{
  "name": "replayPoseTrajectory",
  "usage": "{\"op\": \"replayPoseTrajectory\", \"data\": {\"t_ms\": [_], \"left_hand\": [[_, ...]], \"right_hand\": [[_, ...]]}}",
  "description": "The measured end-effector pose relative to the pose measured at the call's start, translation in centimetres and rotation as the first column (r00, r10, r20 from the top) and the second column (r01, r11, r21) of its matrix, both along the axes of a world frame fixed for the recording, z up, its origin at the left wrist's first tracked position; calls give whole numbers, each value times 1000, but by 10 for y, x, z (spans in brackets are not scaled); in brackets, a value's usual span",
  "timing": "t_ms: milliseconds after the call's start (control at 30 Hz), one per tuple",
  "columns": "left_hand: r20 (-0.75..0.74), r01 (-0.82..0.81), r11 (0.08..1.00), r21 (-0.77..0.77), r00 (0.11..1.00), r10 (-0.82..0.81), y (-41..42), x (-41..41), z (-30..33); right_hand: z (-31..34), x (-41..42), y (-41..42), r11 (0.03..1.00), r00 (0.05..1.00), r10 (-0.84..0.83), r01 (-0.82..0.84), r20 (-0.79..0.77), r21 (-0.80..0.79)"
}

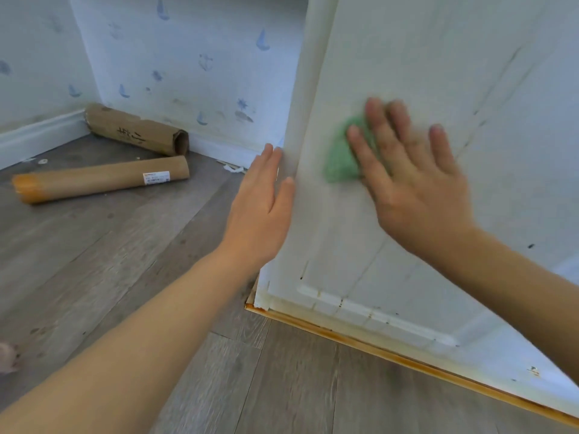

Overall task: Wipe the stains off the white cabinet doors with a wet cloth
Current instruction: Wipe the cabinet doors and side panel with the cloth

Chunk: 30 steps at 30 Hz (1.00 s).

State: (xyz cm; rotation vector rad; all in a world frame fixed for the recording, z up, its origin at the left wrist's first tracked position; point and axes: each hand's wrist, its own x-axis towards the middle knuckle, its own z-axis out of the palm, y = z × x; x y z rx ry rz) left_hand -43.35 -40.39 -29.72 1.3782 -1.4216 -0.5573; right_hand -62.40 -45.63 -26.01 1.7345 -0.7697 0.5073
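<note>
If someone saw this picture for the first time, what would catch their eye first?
Probably the crumpled green cloth, pressed flat by the right hand against the scuffed white cabinet door. Next, the left hand resting open on the door's edge. Then the two brown cardboard tubes lying on the grey wood floor near the wall corner.

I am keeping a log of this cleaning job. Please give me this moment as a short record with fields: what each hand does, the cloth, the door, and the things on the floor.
right hand: right hand presses flat, fingers straight, on the green cloth
left hand: left hand open, fingers straight, against the door's left edge
cloth: between palm and door face, partly hidden
door: white cabinet door, dark marks and streaks visible
floor: two cardboard tubes near the wall corner, on grey wood flooring
</note>
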Motion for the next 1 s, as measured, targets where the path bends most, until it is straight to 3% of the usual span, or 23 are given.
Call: {"op": "replayPoseTrajectory", "data": {"t_ms": [100,200,500,800,1000], "left_hand": [[11,-10,1000,-16,1000,10,3,-1,18],[20,-7,999,-40,1000,8,4,1,27],[88,-38,999,-5,995,39,-1,11,-8],[96,-40,999,30,995,37,-13,-4,-41],[75,-36,999,23,997,34,-19,-15,-54]], "right_hand": [[48,12,1,997,968,-34,17,249,72],[36,24,3,993,947,4,-41,322,109],[-146,0,12,948,994,52,-20,-94,318],[-222,-13,6,937,921,145,-10,-361,350],[-233,-9,4,894,921,223,-63,-320,443]]}}
